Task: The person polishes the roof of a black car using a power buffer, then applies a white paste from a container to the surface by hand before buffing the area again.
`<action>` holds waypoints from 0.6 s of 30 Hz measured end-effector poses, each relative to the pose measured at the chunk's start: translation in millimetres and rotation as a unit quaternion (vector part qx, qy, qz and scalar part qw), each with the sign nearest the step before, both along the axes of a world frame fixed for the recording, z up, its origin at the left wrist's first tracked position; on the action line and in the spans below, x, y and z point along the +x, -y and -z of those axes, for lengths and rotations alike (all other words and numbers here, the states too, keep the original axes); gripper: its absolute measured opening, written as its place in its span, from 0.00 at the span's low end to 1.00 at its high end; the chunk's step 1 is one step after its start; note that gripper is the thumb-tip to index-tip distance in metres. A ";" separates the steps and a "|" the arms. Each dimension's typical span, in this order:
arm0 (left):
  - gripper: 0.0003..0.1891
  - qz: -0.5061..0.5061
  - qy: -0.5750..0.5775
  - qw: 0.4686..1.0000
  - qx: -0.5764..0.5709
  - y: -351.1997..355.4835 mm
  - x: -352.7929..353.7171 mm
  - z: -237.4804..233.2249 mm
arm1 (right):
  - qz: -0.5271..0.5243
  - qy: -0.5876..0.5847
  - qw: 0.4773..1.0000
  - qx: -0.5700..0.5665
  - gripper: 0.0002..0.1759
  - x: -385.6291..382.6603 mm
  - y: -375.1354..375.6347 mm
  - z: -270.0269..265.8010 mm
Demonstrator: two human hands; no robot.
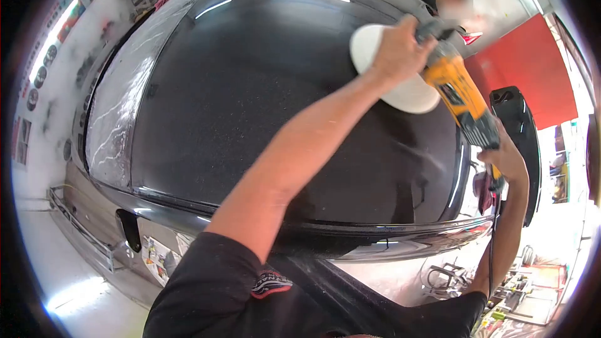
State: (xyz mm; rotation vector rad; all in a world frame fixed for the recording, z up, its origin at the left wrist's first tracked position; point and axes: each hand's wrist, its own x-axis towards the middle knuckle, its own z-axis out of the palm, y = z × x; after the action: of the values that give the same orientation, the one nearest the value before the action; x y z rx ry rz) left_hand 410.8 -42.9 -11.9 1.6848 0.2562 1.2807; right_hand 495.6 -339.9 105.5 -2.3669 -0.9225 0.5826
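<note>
A yellow and black polisher [452, 82] with a wide white pad [413, 95] is in both my hands at the right of the head view. My left hand [400, 53] wraps round its front end, just over the pad. Farther back, my right hand [508, 153] grips the rear handle, and a black cord [494, 231] trails down from it. The pad looks tilted and overlaps the right side of a glossy black car roof [269, 112]. Fine pale specks dot the roof, and ceiling lights reflect in it.
Clear plastic film [119, 112] covers the car's glass at the left. A side mirror [128, 230] juts out below. Another person [454, 3] is beyond the car. A red panel [526, 72] and a black car part [518, 138] stand at the right. Metal stands [447, 278] are on the floor.
</note>
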 end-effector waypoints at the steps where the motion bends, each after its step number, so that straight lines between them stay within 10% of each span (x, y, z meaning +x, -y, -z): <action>1: 0.20 0.014 0.006 1.000 0.005 20.7 23.6 2.5 | 0.029 0.004 1.000 -0.002 0.53 10.3 29.8 3.6; 12: 0.16 0.186 0.005 0.982 -0.004 150.5 94.5 -8.4 | 0.278 0.015 0.960 -0.017 0.55 -0.9 169.7 10.4; 18: 0.15 0.122 0.031 0.991 -0.054 65.7 25.4 -8.5 | 0.096 0.008 0.995 0.027 0.54 1.3 83.1 -2.5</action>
State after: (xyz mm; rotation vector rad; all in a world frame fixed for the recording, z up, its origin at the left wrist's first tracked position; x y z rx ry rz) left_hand 436.2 -108.5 -3.4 1.5297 0.0780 1.1131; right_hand 496.9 -423.0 108.0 -2.3794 -0.6971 0.4577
